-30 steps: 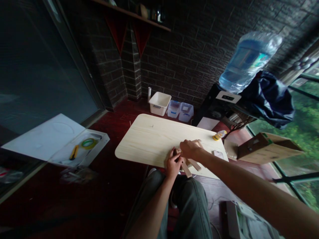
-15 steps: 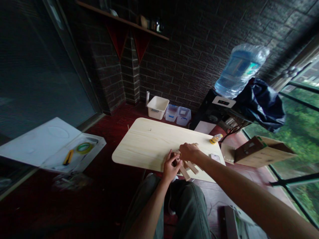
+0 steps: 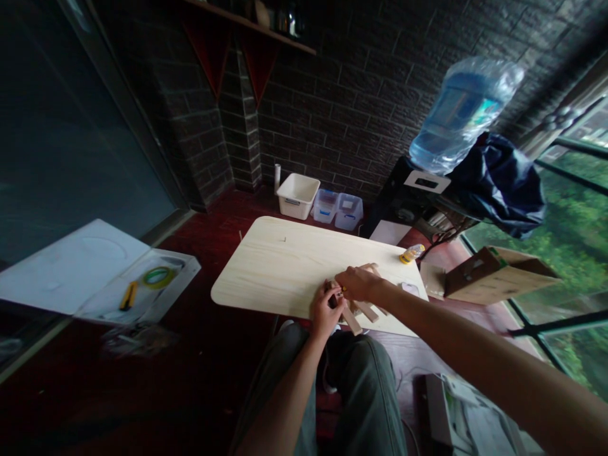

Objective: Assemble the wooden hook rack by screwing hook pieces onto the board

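Note:
A light wooden piece with several slats (image 3: pixel 352 322) lies at the near edge of the pale wooden table (image 3: pixel 266 266). My left hand (image 3: pixel 327 310) is closed at its left end, thumb and fingers pinching the wood. Right beside it, my right hand (image 3: pixel 358 283) forms a fist over the piece. A small yellow bit (image 3: pixel 344 289) shows at the fist's left side; whatever it belongs to is hidden by the fingers. More of the wooden piece reaches out behind and below the right hand.
A small yellow-based bottle (image 3: pixel 411 254) and a phone-like flat object (image 3: pixel 409 289) are at the table's right. A thin bent metal piece (image 3: pixel 284 240) is at its far left. An open white case (image 3: pixel 156 288) stands left; bins (image 3: pixel 298 197), a water dispenser (image 3: pixel 403 202) and a cardboard box (image 3: pixel 498 275) surround the table.
The whole view has shifted slightly, with most things a little higher in the picture. Both hands stay on the wooden piece; the right fist has moved slightly left and turned a little.

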{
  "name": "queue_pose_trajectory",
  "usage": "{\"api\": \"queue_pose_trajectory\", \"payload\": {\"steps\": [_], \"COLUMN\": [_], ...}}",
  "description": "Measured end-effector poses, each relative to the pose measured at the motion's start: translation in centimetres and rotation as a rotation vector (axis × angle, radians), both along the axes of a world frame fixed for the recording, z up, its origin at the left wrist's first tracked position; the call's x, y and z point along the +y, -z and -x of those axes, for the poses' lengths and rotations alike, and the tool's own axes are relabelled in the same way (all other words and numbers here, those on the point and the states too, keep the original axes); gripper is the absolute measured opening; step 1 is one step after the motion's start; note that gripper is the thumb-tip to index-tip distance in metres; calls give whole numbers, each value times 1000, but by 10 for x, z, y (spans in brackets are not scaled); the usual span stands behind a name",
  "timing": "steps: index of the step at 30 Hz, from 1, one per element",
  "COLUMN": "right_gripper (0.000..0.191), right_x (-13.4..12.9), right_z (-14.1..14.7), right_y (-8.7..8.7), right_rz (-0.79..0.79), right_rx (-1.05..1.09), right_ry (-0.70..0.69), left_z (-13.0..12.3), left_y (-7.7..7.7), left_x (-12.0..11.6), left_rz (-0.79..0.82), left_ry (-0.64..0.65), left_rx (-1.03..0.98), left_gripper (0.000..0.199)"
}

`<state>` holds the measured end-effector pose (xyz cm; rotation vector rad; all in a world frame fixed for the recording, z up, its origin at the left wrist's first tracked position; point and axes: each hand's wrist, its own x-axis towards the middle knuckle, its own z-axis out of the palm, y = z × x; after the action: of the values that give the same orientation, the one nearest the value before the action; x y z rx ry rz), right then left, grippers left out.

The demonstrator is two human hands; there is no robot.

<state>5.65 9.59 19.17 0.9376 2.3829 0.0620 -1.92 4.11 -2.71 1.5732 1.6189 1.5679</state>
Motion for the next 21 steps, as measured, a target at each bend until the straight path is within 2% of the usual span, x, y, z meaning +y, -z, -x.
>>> {"api": "queue_pose_trajectory", "payload": {"steps": [5, 9, 15, 21], "right_gripper": [27, 21, 19, 17], "right_x": [0, 0, -6, -7], "right_z": [-2, -3, 3, 7], "right_y": [2, 5, 5, 3], "right_rz": [18, 12, -47, -50], "right_rx": [-7, -8, 58, 19], "right_ry": [27, 10, 141, 168], "left_z": [-4, -2, -3, -5], "left_y": [0, 2, 7, 2], "left_x": [0, 2, 5, 3], "left_rz": [-2, 13, 13, 0], "left_ry": [16, 28, 17, 14], "left_rx": [-22, -28, 5, 30], "left_gripper": [33, 32, 34, 25]}}
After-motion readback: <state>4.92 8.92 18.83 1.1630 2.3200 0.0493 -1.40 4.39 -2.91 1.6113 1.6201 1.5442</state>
